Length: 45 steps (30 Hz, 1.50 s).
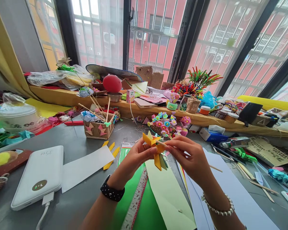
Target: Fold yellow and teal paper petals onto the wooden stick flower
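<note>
My left hand [133, 159] and my right hand [188, 156] are raised together over the table, both gripping a folded yellow paper flower [155, 143] with pointed petals. A thin wooden stick [215, 168] runs from the flower under my right hand's fingers and pokes out to the right. Pale green leaf-shaped pieces hang at the flower's lower side. A black watch is on my left wrist and a bead bracelet on my right. Below the hands lie green paper sheets [148, 204] and a patterned ruler [135, 201].
A white power bank [39, 175] with a cable lies at the left beside white paper [86, 166]. A woven basket [99, 127] holds sticks behind it. Paper flowers [168, 124], jars, glue and scraps crowd the yellow window ledge [62, 95]. White sheets [232, 191] spread at the right.
</note>
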Available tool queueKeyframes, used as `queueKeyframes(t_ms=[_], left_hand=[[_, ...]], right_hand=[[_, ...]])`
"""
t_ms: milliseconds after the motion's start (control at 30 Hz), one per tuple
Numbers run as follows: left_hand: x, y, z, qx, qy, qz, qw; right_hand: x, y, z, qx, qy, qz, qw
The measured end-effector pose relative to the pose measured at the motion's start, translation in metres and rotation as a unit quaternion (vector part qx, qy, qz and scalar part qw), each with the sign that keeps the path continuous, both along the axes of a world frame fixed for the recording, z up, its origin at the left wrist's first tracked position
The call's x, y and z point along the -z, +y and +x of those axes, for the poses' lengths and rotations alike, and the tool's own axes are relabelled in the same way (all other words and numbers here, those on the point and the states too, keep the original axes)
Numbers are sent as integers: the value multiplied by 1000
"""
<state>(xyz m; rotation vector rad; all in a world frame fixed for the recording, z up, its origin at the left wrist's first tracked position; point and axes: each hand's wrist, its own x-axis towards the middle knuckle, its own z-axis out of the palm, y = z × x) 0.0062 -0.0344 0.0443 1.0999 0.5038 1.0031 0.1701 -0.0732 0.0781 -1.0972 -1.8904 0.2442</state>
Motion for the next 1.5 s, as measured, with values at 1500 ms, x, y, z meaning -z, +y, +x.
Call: queueKeyframes(t_ms=[1500], left_hand=[[13, 12, -8, -310, 413, 522, 679]], right_hand=[[35, 35, -7, -15, 24, -187, 982]])
